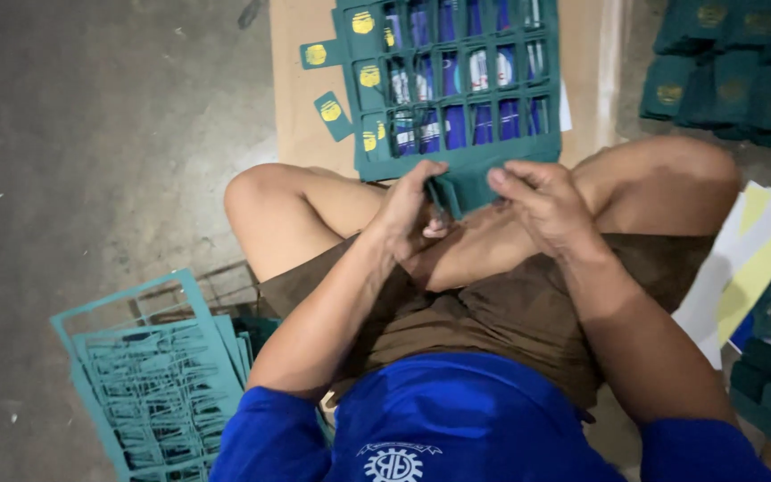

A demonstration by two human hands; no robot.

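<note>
Green die-cut sheet (457,89) lying flat, stretching away over knees, both hands (479,205) pinching its near edge

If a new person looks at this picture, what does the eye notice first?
First, the green card sheet with cut-out windows, lying across the person's knees at top centre. Both hands, left hand and right hand, pinch its near edge. A pile of empty green frames lies on the floor at lower left.

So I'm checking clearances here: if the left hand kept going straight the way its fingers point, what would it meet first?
Probably the green die-cut sheet: the left hand already touches its near edge, fingers pointing up across it. Depth is unclear.
</note>
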